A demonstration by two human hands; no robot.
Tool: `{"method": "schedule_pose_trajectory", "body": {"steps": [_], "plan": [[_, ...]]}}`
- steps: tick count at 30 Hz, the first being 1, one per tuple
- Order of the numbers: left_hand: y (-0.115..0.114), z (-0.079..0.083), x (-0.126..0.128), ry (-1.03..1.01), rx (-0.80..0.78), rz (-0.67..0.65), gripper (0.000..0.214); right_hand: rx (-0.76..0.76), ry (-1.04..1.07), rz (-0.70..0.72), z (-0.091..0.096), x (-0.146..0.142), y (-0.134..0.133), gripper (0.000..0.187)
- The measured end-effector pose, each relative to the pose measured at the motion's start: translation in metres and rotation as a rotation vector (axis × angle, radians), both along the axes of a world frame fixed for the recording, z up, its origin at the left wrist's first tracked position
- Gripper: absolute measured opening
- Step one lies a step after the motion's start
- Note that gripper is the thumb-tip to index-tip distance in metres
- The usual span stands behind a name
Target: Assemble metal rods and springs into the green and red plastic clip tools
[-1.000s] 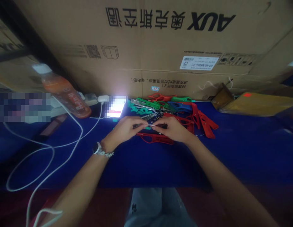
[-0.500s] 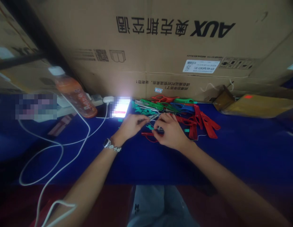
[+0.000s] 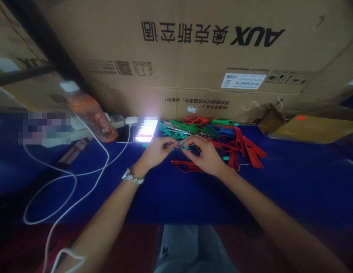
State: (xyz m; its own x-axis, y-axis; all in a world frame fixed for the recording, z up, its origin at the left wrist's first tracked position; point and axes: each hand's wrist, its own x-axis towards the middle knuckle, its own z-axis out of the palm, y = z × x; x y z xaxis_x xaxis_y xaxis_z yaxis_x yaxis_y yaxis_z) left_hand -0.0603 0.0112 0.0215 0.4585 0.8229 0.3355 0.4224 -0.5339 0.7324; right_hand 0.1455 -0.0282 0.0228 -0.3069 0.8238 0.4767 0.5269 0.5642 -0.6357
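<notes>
My left hand [image 3: 157, 152] and my right hand [image 3: 203, 155] meet over the blue cloth [image 3: 279, 182], fingers pinched together on a small metal piece [image 3: 180, 144] with a bit of teal on it; I cannot make out what it is. A red plastic handle half [image 3: 184, 166] lies just under my hands. Behind them is a heap of red, green and blue plastic handle parts [image 3: 216, 131] with metal strips. A watch sits on my left wrist.
A large cardboard box [image 3: 193, 57] stands along the back. An orange drink bottle [image 3: 89, 113] is at the left, beside a lit phone [image 3: 146, 129] on a white charging cable [image 3: 65, 182]. Smaller cardboard pieces [image 3: 307, 129] lie at the right.
My right hand dipped toward the pile and came back up to meet the left hand. The view has shifted slightly left.
</notes>
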Motion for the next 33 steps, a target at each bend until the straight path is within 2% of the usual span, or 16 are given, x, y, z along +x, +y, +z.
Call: {"method": "schedule_pose_trajectory", "body": {"steps": [3,5,7,10,13,15,18,22,27,33], "plan": [[-0.002,0.004,0.001,-0.054,-0.105,-0.004,0.02,-0.156,0.292,-0.051,-0.001,0.016,0.003,0.021],[-0.003,0.005,0.002,-0.087,-0.177,-0.008,0.022,-0.186,0.354,-0.112,-0.003,0.022,0.006,0.023],[-0.003,0.005,0.002,-0.125,-0.23,-0.019,0.023,-0.202,0.296,-0.149,-0.005,0.026,0.008,0.02],[-0.003,0.004,0.003,-0.179,-0.285,-0.042,0.021,-0.214,0.103,-0.134,-0.007,0.025,0.007,0.017],[-0.002,0.003,0.003,-0.2,-0.319,-0.052,0.021,-0.123,-0.065,-0.103,-0.009,0.021,0.007,0.023],[-0.002,0.003,0.003,-0.191,-0.326,-0.053,0.022,-0.07,-0.13,-0.096,-0.009,0.02,0.008,0.019],[-0.002,0.003,0.003,-0.173,-0.328,-0.043,0.023,-0.066,-0.09,-0.069,-0.008,0.022,0.01,0.011],[-0.003,0.002,0.005,-0.185,-0.288,-0.048,0.022,-0.125,0.024,-0.003,-0.002,0.031,0.007,0.017],[-0.006,0.003,0.008,-0.177,-0.265,-0.014,0.021,-0.194,-0.012,0.029,0.005,0.039,0.0,0.021],[-0.015,0.013,0.016,-0.257,-0.281,-0.046,0.019,-0.248,0.029,0.07,0.009,0.039,-0.007,0.021]]}}
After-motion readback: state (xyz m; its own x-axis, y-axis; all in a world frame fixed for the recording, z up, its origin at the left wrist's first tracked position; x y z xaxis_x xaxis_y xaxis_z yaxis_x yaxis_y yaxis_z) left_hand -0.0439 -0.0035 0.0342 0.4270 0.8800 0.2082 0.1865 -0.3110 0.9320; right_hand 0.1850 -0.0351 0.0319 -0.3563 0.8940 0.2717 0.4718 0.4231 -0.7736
